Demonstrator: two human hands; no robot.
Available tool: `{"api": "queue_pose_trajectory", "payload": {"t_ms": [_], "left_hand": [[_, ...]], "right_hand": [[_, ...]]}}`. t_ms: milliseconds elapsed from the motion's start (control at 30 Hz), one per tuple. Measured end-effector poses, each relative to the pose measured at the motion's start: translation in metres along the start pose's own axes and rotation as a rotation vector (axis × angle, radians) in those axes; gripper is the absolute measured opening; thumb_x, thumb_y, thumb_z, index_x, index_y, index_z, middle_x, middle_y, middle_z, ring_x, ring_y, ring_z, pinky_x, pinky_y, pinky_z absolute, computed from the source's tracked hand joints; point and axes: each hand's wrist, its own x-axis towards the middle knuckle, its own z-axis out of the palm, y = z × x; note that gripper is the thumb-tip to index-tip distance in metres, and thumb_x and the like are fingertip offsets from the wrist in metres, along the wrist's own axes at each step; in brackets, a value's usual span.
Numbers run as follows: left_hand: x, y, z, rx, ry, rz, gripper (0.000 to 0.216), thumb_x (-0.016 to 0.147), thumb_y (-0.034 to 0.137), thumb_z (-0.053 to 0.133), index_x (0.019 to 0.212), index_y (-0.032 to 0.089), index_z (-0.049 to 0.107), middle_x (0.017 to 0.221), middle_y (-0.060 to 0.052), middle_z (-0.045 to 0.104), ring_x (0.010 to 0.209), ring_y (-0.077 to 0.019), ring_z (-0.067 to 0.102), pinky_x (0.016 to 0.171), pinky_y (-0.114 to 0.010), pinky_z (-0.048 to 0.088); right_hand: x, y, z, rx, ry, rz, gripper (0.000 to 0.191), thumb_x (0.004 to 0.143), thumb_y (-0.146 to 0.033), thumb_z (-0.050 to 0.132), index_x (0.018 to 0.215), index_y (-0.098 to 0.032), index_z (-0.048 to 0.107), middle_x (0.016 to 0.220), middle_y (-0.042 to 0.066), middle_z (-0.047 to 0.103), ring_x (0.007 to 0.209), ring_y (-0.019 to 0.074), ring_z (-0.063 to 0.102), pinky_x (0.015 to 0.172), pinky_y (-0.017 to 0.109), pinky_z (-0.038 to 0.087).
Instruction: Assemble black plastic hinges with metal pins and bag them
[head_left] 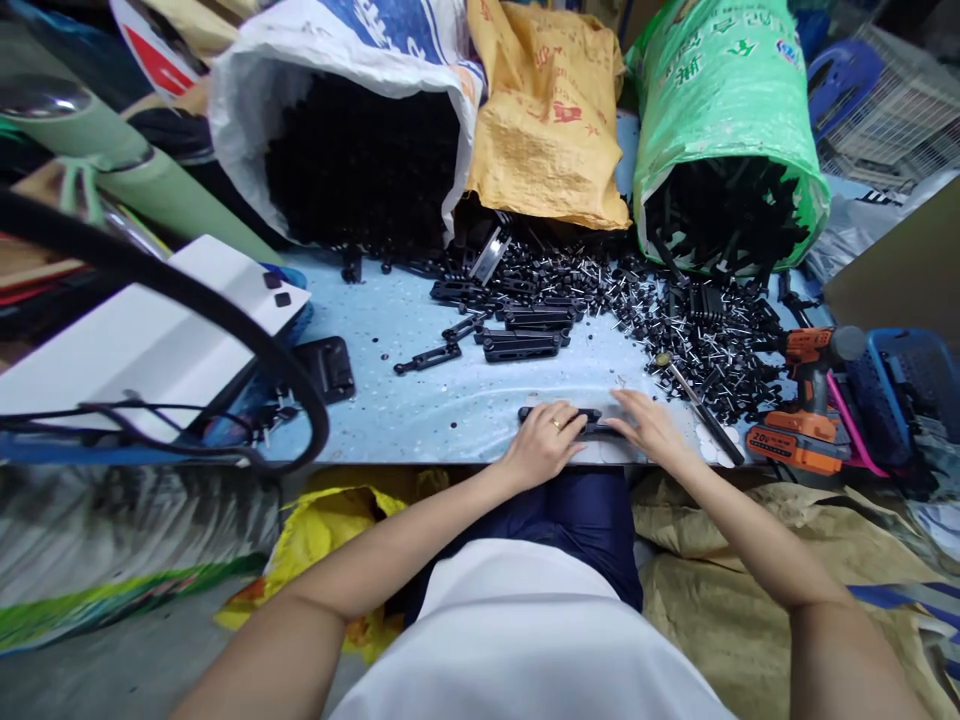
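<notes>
At the table's front edge lies a long black plastic bracket-like part [591, 416], partly covered by my fingers. My left hand [544, 440], with a ring on one finger, is closed over its left end and presses it against the table. My right hand [643, 425] is at the part's right end, thumb and fingers spread apart around it; whether the fingertips grip it I cannot make out. Just beyond my hands, several similar black arm parts [521, 345] lie stacked. A jointed black arm [427, 359] lies to their left.
A heap of black parts and silver screws [694, 335] spreads across the right. An orange cordless drill [806, 400] and a hammer-like tool [701, 410] lie there. White [247, 130], orange [551, 120] and green [720, 90] sacks line the back. A black cable [247, 315] arches at left.
</notes>
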Motion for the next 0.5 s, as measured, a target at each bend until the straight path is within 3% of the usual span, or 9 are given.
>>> {"api": "queue_pose_trajectory", "payload": {"t_ms": [100, 167, 267, 367, 500], "left_hand": [[0.001, 0.006, 0.013, 0.072, -0.026, 0.024, 0.037, 0.088, 0.031, 0.042, 0.117, 0.011, 0.052, 0.116, -0.017, 0.058, 0.116, -0.0285, 0.048, 0.096, -0.046, 0.039], [0.001, 0.005, 0.021, 0.11, -0.041, -0.035, 0.039, 0.087, 0.029, 0.043, 0.119, 0.007, 0.05, 0.119, -0.019, 0.056, 0.117, -0.0297, 0.047, 0.097, -0.047, 0.038], [0.007, 0.001, 0.029, 0.123, -0.079, -0.104, 0.036, 0.087, 0.021, 0.043, 0.12, 0.007, 0.049, 0.119, -0.019, 0.057, 0.114, -0.0278, 0.05, 0.098, -0.046, 0.038], [0.015, -0.005, 0.031, 0.113, -0.091, -0.118, 0.035, 0.087, 0.019, 0.043, 0.119, 0.007, 0.049, 0.118, -0.019, 0.057, 0.112, -0.0261, 0.052, 0.099, -0.045, 0.038], [0.019, -0.014, 0.029, 0.122, -0.084, -0.11, 0.037, 0.086, 0.021, 0.044, 0.12, 0.007, 0.049, 0.121, -0.018, 0.056, 0.115, -0.0267, 0.05, 0.099, -0.046, 0.039]], "right_hand": [[-0.027, 0.033, 0.0, -0.118, 0.281, 0.274, 0.039, 0.088, -0.044, 0.039, 0.112, -0.015, 0.052, 0.107, 0.015, 0.057, 0.1, 0.0259, 0.051, 0.084, 0.039, 0.041], [-0.042, 0.052, -0.003, -0.213, 0.295, 0.436, 0.04, 0.088, -0.043, 0.039, 0.109, -0.012, 0.053, 0.105, 0.018, 0.056, 0.096, 0.0278, 0.05, 0.079, 0.039, 0.04], [-0.055, 0.071, -0.007, -0.318, 0.219, 0.541, 0.039, 0.087, -0.041, 0.037, 0.104, -0.012, 0.056, 0.101, 0.018, 0.056, 0.09, 0.0286, 0.048, 0.072, 0.038, 0.038], [-0.057, 0.072, -0.005, -0.338, 0.258, 0.491, 0.039, 0.088, -0.041, 0.036, 0.105, -0.013, 0.056, 0.102, 0.018, 0.056, 0.093, 0.0286, 0.047, 0.075, 0.038, 0.037], [-0.044, 0.054, 0.001, -0.263, 0.251, 0.218, 0.04, 0.088, -0.044, 0.039, 0.109, -0.014, 0.055, 0.108, 0.016, 0.056, 0.098, 0.0265, 0.048, 0.083, 0.037, 0.035]]}}
